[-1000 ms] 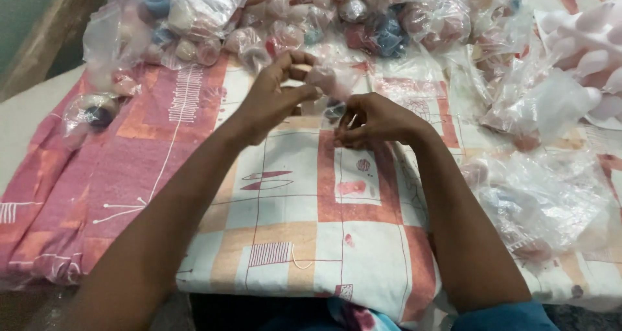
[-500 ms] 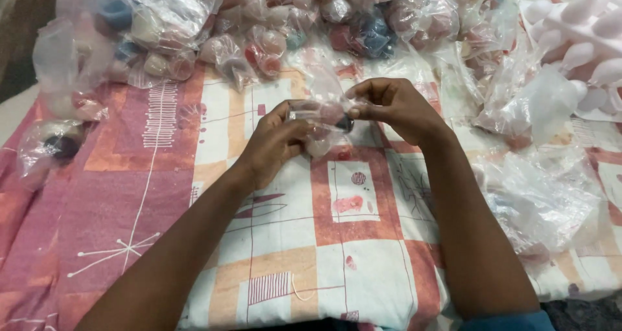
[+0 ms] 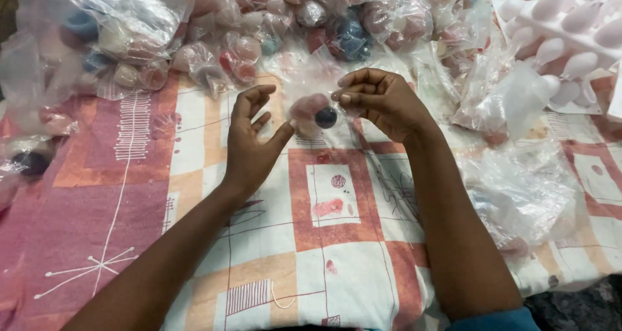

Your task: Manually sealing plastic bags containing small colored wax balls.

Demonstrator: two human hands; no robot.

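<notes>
Right hand: my right hand pinches the top of a small clear bag between thumb and fingertips, fingers closed on the plastic.
Left hand: my left hand is open, fingers spread and curled, palm facing the bag; the thumb reaches toward the bag's lower edge, and I cannot tell whether it touches.
Hands together or apart: apart, with the bag hanging between them.
Bag contents: a dark blue ball and a pinkish ball, pressed side by side near my right fingertips.
Beyond the hands: a heap of filled clear bags of round pieces in pink, red and blue.
Right of the right hand: empty crumpled bags, and past them a white moulded tray with rounded bumps.
Under the hands: a patterned cloth in pink, orange and white squares.
Risk, grip: the hold is one pinch on thin, slippery plastic; if it loosens, I judge the bag would drop onto the cloth.
Risk, opening: I cannot see whether the bag is sealed; if its mouth gapes, the balls could roll out toward the heap.
Risk, mixing: a loose ball among so many similar bags would be hard to pick out.
</notes>
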